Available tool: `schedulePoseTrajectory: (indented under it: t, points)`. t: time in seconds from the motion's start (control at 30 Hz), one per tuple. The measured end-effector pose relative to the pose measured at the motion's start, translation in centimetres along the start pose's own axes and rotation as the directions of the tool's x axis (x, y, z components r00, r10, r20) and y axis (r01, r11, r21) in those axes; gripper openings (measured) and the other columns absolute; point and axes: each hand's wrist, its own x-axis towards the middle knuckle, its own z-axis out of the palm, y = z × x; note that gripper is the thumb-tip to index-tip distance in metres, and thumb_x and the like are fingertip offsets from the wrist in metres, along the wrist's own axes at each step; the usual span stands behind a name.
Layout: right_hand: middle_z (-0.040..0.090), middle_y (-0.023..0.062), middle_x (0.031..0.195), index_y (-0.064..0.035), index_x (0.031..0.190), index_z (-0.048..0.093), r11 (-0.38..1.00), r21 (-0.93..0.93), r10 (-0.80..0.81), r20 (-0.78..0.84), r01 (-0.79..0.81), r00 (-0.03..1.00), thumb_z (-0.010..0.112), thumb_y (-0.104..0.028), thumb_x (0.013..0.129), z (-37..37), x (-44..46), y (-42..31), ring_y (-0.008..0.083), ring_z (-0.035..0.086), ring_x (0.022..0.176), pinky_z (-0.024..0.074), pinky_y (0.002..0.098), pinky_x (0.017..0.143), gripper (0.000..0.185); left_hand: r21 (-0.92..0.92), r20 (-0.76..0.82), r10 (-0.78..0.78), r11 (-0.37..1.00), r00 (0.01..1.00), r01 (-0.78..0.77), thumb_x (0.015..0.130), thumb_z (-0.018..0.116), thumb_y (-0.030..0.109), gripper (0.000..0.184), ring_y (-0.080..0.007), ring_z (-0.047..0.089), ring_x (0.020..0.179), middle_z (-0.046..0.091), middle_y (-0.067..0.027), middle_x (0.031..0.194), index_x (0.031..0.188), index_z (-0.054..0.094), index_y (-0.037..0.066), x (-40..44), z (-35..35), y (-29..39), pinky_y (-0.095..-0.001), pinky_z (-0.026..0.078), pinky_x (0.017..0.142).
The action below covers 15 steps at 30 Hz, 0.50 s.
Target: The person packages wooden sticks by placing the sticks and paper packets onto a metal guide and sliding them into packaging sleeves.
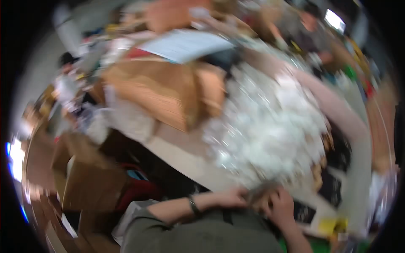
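Note:
Close to my body, at the table's near edge, my left hand point(233, 197) and my right hand point(280, 205) come together. Between them is a small grey-brown thing point(258, 195), blurred, whose kind I cannot make out. The fingers of both hands are curled in around it. Just beyond lies a big heap of white fluffy stuffing point(270, 130), with shiny clear plastic among it. Dark flat pieces point(330, 189) with pale markings lie to the right of my right hand.
A large brown cardboard box point(156, 86) stands beyond the table's bare strip point(181, 156), a pale blue sheet point(185, 44) behind it. Another open box point(90, 181) is at lower left. A yellow item point(332, 226) lies lower right. Other people point(310, 33) work at the back right and left.

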Motion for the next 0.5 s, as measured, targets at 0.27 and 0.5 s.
schedulePoseTrajectory:
  t: [0.27, 0.5]
  points:
    - [0.070, 0.0159, 0.077, -0.0047, 0.092, 0.065, 0.879, -0.050, 0.457, 0.371, -0.474, 0.808, 0.065, -0.034, 0.098, 0.2, 1.7, -1.7, 0.0380, 0.070, 0.076, 0.0531, 0.0496, 0.066, 0.030, 0.517, -0.503, 0.263, 0.855, 0.823, 0.043, 0.074, 0.084, 0.022, 0.054, -0.0390, 0.067, 0.097, 0.067, -0.0157, 0.104, 0.120, 0.061, 0.007, -2.6, -0.8, -0.4, -0.0463, 0.055, 0.082]
    - [0.071, 0.0153, 0.079, -0.0046, 0.094, 0.065, 0.852, 0.039, 0.471, 0.378, -0.522, 0.797, 0.062, -0.030, 0.099, 0.6, 1.8, -1.6, 0.0381, 0.070, 0.075, 0.0528, 0.0488, 0.066, 0.026, 0.604, -0.478, 0.361, 0.797, 0.801, 0.001, 0.071, 0.084, 0.018, 0.065, -0.0348, 0.067, 0.095, 0.065, -0.0129, 0.103, 0.131, 0.060, 0.008, -3.9, -0.8, -1.4, -0.0428, 0.055, 0.079]
